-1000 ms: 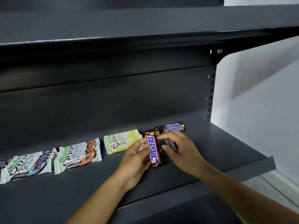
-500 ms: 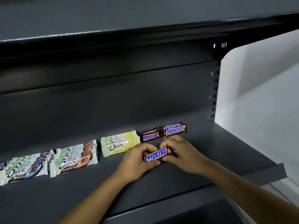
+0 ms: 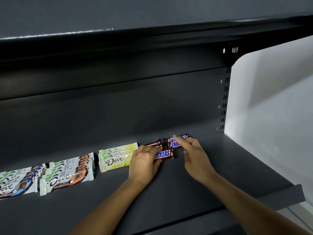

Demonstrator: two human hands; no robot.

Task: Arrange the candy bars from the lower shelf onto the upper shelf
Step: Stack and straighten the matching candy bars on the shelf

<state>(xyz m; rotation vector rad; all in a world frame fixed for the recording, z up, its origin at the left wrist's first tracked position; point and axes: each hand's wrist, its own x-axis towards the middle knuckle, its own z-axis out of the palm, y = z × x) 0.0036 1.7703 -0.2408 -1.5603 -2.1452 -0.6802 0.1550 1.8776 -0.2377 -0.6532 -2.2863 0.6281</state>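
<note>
On the shelf (image 3: 220, 167), left grip (image 3: 144, 161) around a Snickers bar (image 3: 164, 153), right grip (image 3: 194, 156) spread beside it, front lip (image 3: 279, 196) well apart.

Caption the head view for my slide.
Left hand holds a brown Snickers bar on the grey metal shelf; right hand open beside.

Three Dove stacks (image 3: 67, 173) lie in a row on the shelf (image 3: 228, 167), the Snickers cluster (image 3: 174, 145) just right of them, nearer the back. The front Snickers bar (image 3: 164, 153) lies before that cluster, its left end in the left hand (image 3: 144, 162), the right hand (image 3: 194, 156) beside its right end.
</note>
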